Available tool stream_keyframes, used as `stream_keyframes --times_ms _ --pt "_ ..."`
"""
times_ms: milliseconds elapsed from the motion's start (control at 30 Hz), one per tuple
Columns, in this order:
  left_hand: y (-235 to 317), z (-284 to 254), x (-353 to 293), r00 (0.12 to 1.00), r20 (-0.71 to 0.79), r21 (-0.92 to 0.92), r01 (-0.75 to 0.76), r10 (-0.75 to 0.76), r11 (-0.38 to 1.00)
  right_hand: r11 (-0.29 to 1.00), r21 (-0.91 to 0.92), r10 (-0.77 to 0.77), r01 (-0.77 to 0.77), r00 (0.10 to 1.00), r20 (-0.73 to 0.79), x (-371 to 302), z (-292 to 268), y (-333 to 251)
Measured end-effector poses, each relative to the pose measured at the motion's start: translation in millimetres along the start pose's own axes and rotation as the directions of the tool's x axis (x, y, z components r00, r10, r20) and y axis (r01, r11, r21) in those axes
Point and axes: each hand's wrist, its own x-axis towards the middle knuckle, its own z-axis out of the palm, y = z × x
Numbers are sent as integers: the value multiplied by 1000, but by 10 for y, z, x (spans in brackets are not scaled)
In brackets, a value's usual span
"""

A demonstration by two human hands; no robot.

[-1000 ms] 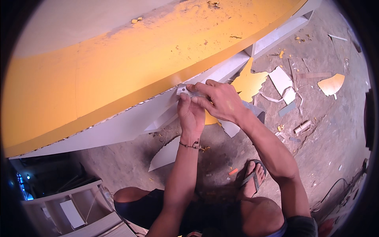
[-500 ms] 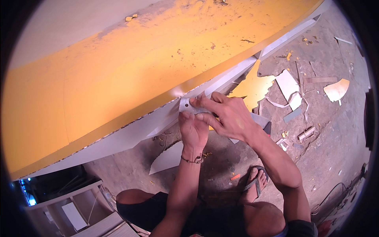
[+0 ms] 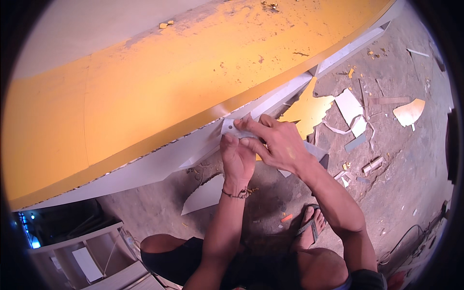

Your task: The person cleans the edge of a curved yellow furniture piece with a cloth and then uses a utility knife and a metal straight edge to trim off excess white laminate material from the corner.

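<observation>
My right hand (image 3: pixel 285 144) and my left hand (image 3: pixel 237 157) come together at the edge of a long yellow panel (image 3: pixel 130 111). Between them they grip a small grey metal plate (image 3: pixel 227 126) with a round hole near its end. The right thumb and fingers press on it from the right, and the left fingers hold it from below. Its end meets the panel's rough, chipped lower edge; the rest lies hidden under my fingers. A pale surface (image 3: pixel 140 166) runs below that edge.
Torn yellow sheet (image 3: pixel 309 108), a white board piece (image 3: pixel 352 111) and scattered offcuts lie on the dirty floor to the right. A pale broken sheet (image 3: pixel 205 195) is under my left forearm. A divided wooden cabinet (image 3: pixel 58 261) stands at lower left. My sandalled foot (image 3: pixel 309 224) is nearby.
The view has shifted slightly. Both hands keep the same hold on the metal plate at the panel's edge, with hardly any movement.
</observation>
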Motion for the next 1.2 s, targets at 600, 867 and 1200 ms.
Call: stream_keyframes --times_ms 600,867,1200 --pt "-72 27 156 989 -144 -11 -25 23 1000 996 -69 -66 64 997 -34 168 -58 93" --pt "-141 17 153 997 -76 -47 -11 7 999 998 -36 -59 59 998 -19 107 -120 118" --pt "-204 187 179 998 -64 16 6 -5 1000 997 -75 -22 22 1000 -6 22 -143 239"
